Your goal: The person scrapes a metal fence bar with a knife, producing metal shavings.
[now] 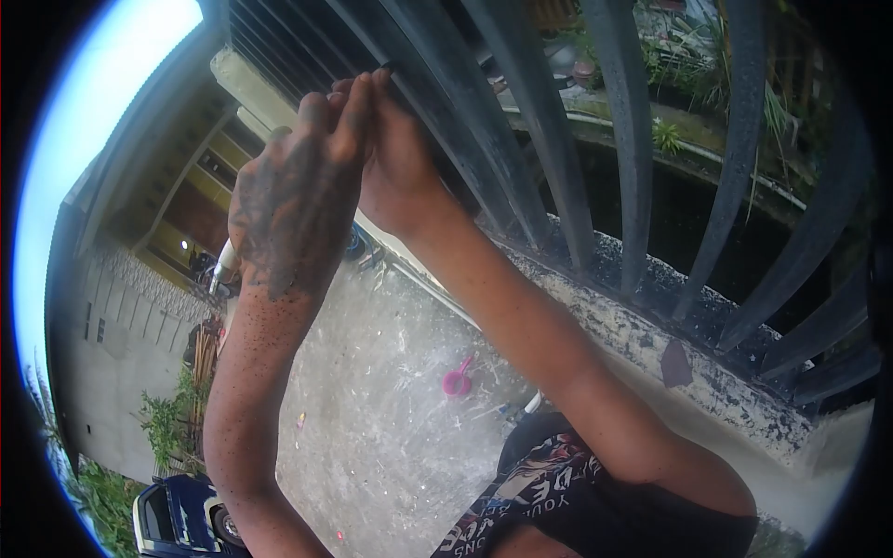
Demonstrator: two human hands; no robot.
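Both arms are raised, and my hands meet beside the dark grey metal bars of a fence point(526, 121). My left hand point(293, 195) shows its back, smeared with dark grey, and small dark specks dot the forearm. Its fingers are bent and closed towards the other hand. My right hand point(395, 172) lies partly behind it, fingers curled up against the left fingertips, close to one bar. What the fingers hold, if anything, is hidden. A small dark bit shows at the fingertips, too small to name.
A low wall point(679, 363) with worn paint carries the bars; plants point(670, 135) and dark water lie beyond. A pink dipper point(457, 382) rests on the concrete floor point(372, 437). A dark blue vehicle point(181, 516) stands at lower left, near a house.
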